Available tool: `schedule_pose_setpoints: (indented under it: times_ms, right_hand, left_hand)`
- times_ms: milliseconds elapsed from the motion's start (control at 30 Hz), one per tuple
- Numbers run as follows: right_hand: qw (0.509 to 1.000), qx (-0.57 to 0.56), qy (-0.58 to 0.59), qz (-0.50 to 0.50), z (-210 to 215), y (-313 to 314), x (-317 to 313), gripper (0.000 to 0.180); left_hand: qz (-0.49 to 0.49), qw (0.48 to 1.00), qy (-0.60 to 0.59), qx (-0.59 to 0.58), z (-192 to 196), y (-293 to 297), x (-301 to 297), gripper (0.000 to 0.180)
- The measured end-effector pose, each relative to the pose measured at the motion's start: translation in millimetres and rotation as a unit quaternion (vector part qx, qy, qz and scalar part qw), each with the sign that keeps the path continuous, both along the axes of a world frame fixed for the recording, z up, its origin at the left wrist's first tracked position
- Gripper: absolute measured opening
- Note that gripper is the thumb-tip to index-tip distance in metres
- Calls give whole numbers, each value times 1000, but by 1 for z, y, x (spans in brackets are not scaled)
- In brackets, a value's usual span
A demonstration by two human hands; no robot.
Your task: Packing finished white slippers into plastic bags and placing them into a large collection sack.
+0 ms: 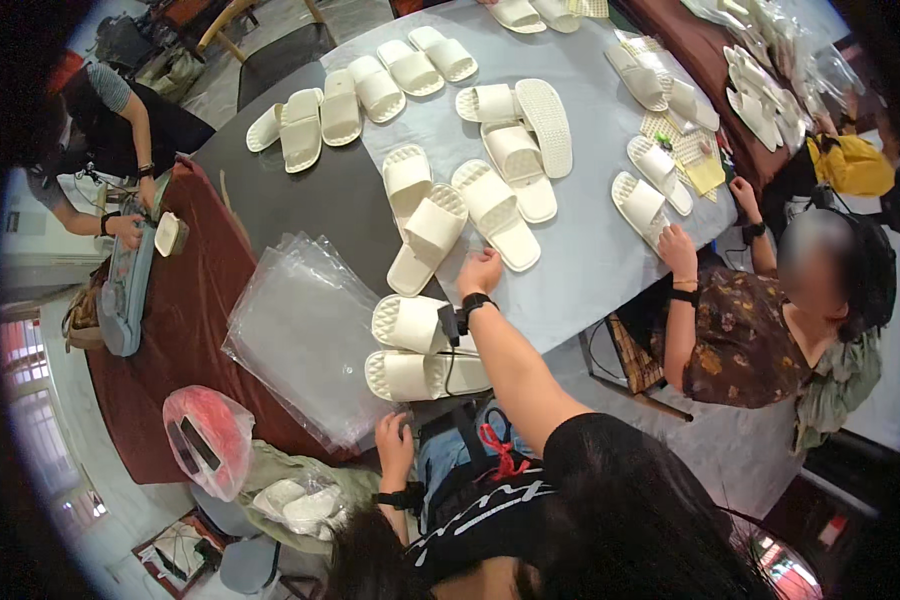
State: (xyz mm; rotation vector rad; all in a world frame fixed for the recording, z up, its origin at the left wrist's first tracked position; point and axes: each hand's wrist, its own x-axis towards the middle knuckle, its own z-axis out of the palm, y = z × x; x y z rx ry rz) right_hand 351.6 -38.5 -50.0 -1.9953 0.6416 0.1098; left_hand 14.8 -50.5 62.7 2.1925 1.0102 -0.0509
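Worktop [590, 260]: large, covered in pale grey sheeting, its left part dark and bare; carries many cream slide slippers in loose pairs.

Side worktop [185, 330]: lower left, draped in dark red cloth.

Stack of clear plastic bags [305, 335]: fanned out across the edge between the red cloth and the dark surface.

Cream slippers, central group [440, 225]: several lying overlapped, some sole up, just ahead of the right hand.

Stacked pair of slippers [415, 350]: two cream slides at the near worktop edge, one above the other, beside the bags.

Red plastic bag [210, 435]: crumpled, lower left, with dark flat items inside.

Right hand [480, 272]: arm stretched forward, black wrist device on; fingers loosely curled, resting at the toe end of a cream slipper [498, 215]; whether it grips is not clear.

Left hand [394, 440]: low by the worktop edge, black wristband, fingers relaxed and part-spread, holding nothing, near the stacked pair.

Seated person's hand [678, 250]: right side, resting on a slipper.

Another person's hand [128, 230]: far left, at a blue-grey machine [130, 290].
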Motion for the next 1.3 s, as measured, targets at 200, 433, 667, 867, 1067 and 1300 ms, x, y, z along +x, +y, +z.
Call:
schedule_pose_setpoints:
  times_ms: [200, 433, 667, 867, 1067, 1300]
  right_hand:
    - [991, -65, -31, 115, 22, 2, -6, 17]
    - [974, -140, -18, 180, 27, 6, 2, 8]
    - [966, -104, -55, 228, 17, -5, 3, 9]
    - [957, -11, -95, 275, 32, -31, -19, 13]
    - [975, 107, -82, 178, 76, -90, -6, 14]
    - [969, 176, -59, 161, 109, -154, -15, 13]
  left_hand:
    - [11, 1000, -6, -6, -6, -1, -16, 22]
    - [12, 1000, -20, -15, -7, 1, -15, 21]
    - [18, 1000, -10, -7, -6, 4, -24, 22]
    - [-36, 999, -36, -13, -15, 25, -24, 22]
    - [-122, 991, -52, -15, -18, 51, -15, 21]
    - [-151, 983, -103, -9, -10, 58, 2, 18]
